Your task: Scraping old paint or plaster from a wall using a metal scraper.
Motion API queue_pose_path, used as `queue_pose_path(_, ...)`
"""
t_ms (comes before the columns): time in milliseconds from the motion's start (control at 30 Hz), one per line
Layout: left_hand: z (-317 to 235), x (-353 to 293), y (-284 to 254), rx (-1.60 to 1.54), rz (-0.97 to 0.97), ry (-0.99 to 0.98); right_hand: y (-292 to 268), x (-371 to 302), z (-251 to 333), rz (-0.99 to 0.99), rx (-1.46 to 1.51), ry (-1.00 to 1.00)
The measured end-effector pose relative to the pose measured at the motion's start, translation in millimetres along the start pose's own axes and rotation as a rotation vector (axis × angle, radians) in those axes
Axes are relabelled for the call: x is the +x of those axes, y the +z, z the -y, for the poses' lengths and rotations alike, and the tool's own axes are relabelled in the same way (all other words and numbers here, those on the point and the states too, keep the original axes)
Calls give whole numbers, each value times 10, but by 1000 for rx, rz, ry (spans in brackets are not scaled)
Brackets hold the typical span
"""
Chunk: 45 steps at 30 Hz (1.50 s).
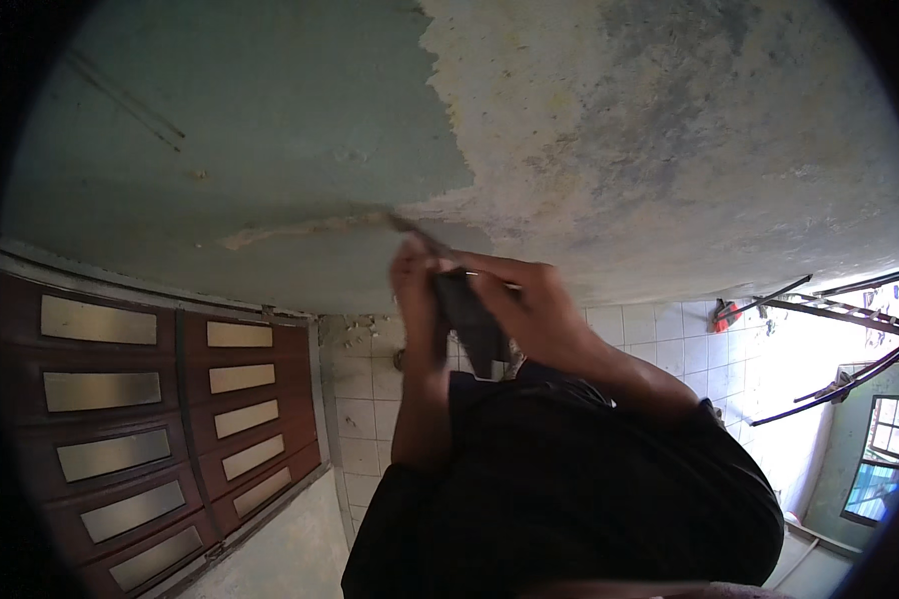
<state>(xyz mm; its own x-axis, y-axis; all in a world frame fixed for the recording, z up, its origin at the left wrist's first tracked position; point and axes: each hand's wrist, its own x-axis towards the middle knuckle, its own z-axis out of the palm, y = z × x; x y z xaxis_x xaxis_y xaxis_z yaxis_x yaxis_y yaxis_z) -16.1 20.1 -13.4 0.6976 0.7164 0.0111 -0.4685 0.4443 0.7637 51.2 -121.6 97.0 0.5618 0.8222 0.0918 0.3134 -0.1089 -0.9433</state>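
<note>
Both hands meet in front of a wall of worn green paint [270, 110]. A thin dark scraper [425, 240] tilts up to the left, its tip at a pale scraped streak [300, 230]. My left hand [415, 285] is closed around the scraper's lower part and blurred by motion. From the right, my right hand [534, 307] closes on the same tool, its fingers partly hidden. A dark grey flat piece [471, 324] shows below and between the hands; whether it belongs to the scraper I cannot tell.
Bare, patchy plaster [589, 130] spreads to the upper right. Brown panelled doors [195, 399] stand at left. White tiles [365, 419] cover the floor below. At right are a red object [724, 316], a dark metal frame [839, 309] and a window [884, 454].
</note>
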Motion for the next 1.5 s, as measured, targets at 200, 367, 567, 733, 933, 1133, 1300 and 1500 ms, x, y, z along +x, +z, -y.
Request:
queue_pose_path(200,28,-101,-127,10,-3,24,-40,-155,75,33,74,130)
queue_pose_path(367,-140,10,-72,57,-11,8,164,72,74,7,39,66)
queue_pose_path(567,-74,-82,-332,137,-2,-53,244,-181,119,-67,98,117)
queue_pose_path(733,-325,19,-240,23,36,-134,386,-100,200,-79,32,202)
queue_pose_path(933,-181,-57,-330,162,86,-158,394,-185,157,-102,117,193)
queue_pose_path(1133,-546,155,-390,11,40,-18,565,55,216,-60,90,155)
queue_pose_path(1300,-489,-15,-473,170,-2,-86,662,-125,145,-136,98,79)
queue_pose_path(1500,-817,210,-805,65,-3,-10,1067,340,303,-23,-6,4)
